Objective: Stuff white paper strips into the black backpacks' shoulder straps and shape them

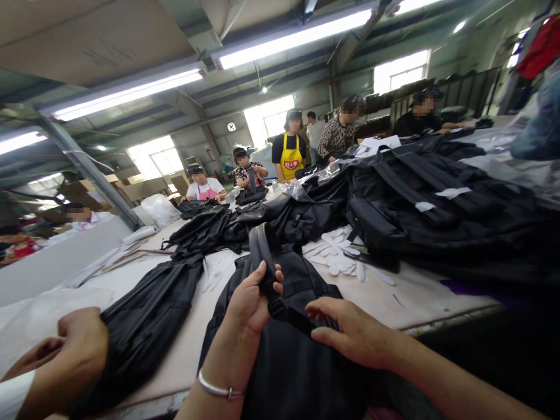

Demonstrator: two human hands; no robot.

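Observation:
A black backpack [301, 373] lies in front of me on the table's near edge. My left hand [254, 297], below which a silver bangle circles the wrist, is wrapped round the backpack's padded shoulder strap [261, 248] and lifts it in a loop. From the strap's buckle a black webbing strap [297, 319] runs to the right. My right hand [345, 329] is closed on that webbing, thumb and fingers on either side of it; part of the grip is hidden.
At left, a co-worker's hands [74, 344] are at another black backpack [153, 309]. A heap of black backpacks [437, 198] fills the right side. White paper strips [335, 254] lie between them on the pale table [420, 297]. Several people work along the far side.

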